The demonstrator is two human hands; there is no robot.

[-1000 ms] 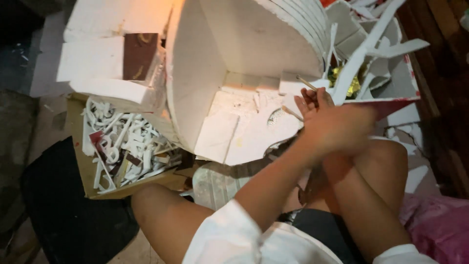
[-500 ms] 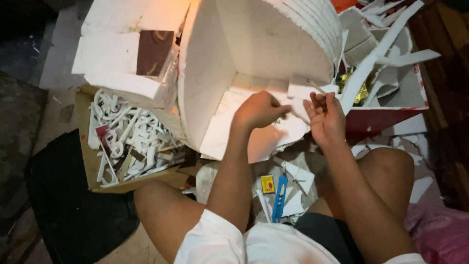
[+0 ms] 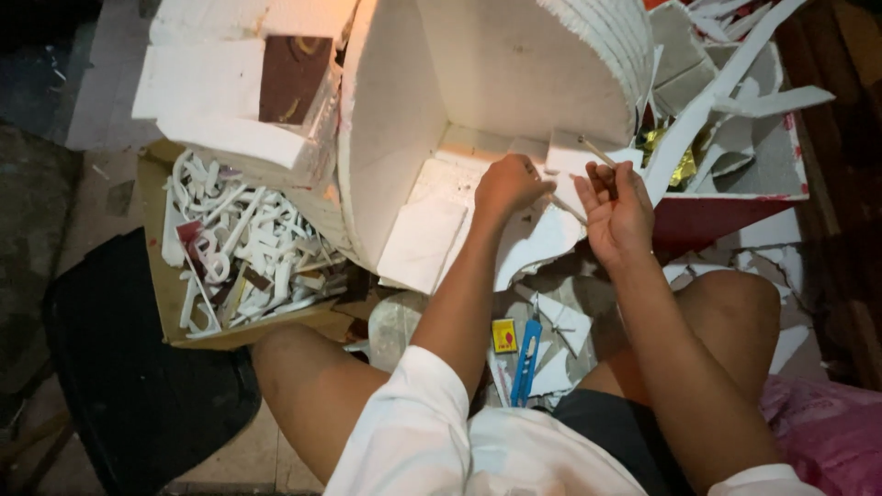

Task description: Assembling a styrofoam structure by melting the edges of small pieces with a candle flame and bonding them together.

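Right hand (image 3: pixel 617 213) grips a thin stick (image 3: pixel 597 152) beside the white foam structure (image 3: pixel 514 83); left hand (image 3: pixel 508 184), fingers curled, apparently pinches another sliver against it

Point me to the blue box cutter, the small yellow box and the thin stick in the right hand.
blue box cutter (image 3: pixel 527 360), head view, middle of its handle
small yellow box (image 3: pixel 503 335), head view, centre of its top face
thin stick (image 3: pixel 597 152), head view, shaft above the right hand (image 3: pixel 617 213)

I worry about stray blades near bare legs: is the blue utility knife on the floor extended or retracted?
Cannot tell. The blue utility knife lies flat on the floor between the knees, beside a small yellow box, too small to show its blade.
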